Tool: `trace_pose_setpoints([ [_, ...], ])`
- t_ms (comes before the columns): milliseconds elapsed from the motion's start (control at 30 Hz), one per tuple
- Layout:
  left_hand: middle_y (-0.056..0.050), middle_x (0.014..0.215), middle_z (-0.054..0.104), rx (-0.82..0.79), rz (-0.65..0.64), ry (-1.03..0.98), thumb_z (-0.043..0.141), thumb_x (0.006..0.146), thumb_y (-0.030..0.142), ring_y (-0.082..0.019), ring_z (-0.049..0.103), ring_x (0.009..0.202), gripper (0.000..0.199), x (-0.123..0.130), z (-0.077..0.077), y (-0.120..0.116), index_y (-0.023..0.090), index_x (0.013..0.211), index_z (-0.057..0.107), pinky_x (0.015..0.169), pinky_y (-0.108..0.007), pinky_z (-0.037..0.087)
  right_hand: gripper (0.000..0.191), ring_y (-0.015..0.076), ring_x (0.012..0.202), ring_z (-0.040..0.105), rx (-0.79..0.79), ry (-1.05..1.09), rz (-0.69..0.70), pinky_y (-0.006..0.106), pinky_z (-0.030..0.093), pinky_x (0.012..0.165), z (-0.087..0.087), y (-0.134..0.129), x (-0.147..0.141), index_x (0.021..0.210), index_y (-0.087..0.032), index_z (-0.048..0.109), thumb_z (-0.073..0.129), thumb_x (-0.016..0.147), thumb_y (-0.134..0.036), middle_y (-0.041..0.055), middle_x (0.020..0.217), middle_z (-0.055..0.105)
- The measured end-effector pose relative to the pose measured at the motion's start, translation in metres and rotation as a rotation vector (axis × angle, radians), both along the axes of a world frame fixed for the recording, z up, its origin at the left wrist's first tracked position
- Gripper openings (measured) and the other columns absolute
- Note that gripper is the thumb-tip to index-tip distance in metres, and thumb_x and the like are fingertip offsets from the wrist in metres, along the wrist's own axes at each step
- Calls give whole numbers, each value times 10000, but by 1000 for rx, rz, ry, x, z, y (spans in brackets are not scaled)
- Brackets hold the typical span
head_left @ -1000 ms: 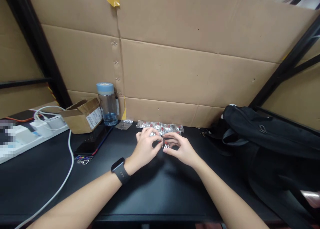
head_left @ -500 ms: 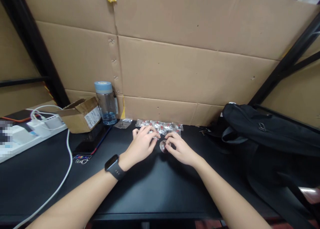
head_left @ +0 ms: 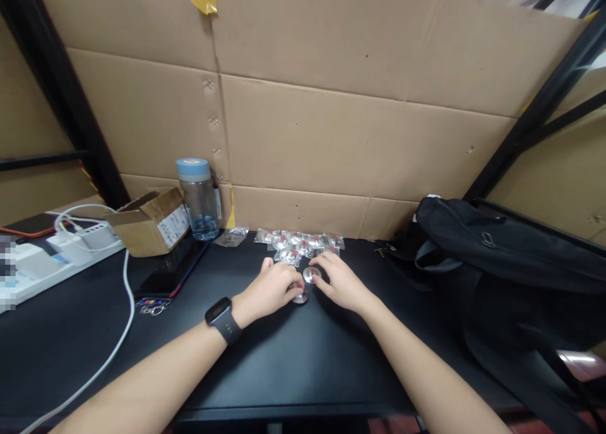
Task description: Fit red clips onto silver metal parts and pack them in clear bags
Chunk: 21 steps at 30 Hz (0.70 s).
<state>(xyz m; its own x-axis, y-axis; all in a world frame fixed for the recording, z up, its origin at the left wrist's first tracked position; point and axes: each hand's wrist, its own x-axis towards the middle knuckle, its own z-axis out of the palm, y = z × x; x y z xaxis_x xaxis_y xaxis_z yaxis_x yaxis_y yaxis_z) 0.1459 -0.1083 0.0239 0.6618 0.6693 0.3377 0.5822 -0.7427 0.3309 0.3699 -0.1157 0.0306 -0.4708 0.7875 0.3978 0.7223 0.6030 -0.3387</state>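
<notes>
My left hand [head_left: 274,289] pinches a small shiny, clear-looking disc [head_left: 300,298] with a bit of red at its middle, low over the black tabletop. Beside it, my right hand [head_left: 338,280] has thumb and fingertips at the edges of a similar round disc [head_left: 311,274] with a red centre. What kind of item these discs are I cannot make out. Just beyond both hands lie several more shiny discs with red marks in clear plastic packets [head_left: 288,254], grouped near the cardboard wall. The right fingers partly cover the nearest packets on that side.
A flat clear bag [head_left: 231,237] lies left of the packets. Further left are a water bottle [head_left: 199,200], an opened cardboard box [head_left: 146,222], a dark phone-like device [head_left: 173,270], a white cable [head_left: 124,320] and a power strip [head_left: 89,247]. A black backpack [head_left: 502,251] fills the right side.
My left hand has drawn back from the packets towards me, bringing a disc with it. The disc at my right hand has gone from tilted to flatter, with its red centre showing.
</notes>
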Motion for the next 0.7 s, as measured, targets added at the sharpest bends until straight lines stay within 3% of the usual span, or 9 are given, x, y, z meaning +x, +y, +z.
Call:
trace_pose_setpoints([
  [67, -15, 867, 720, 19, 13, 8, 560, 959, 306, -199, 603, 919, 195, -3, 3, 1, 233, 839, 695, 809, -363, 246, 205, 213, 1011, 600, 19, -78, -26, 340, 465, 913, -6, 5, 2, 1112, -224, 647, 578, 922, -189, 74, 1070, 641],
  [233, -8, 830, 727, 35, 54, 6, 557, 941, 233, -193, 606, 881, 181, -4, 7, 1, 236, 818, 689, 808, -374, 233, 164, 181, 879, 626, -19, -103, -46, 280, 468, 787, -15, 13, 3, 964, -212, 693, 569, 901, -124, 47, 929, 675],
  [500, 8, 859, 727, 19, 161, -41, 574, 926, 237, -198, 603, 906, 143, -7, 10, 4, 267, 871, 702, 803, -363, 235, 84, 135, 658, 604, -130, 256, -53, 242, 453, 654, -5, 10, 0, 876, -207, 707, 626, 887, -225, 1, 761, 700],
  [700, -10, 867, 746, -35, 266, -133, 568, 927, 317, -223, 620, 945, 174, -10, 14, 9, 247, 847, 706, 870, -379, 285, 141, 156, 725, 636, -159, 406, -75, 258, 479, 666, 1, 9, 3, 861, -192, 711, 632, 886, -306, 25, 837, 732],
])
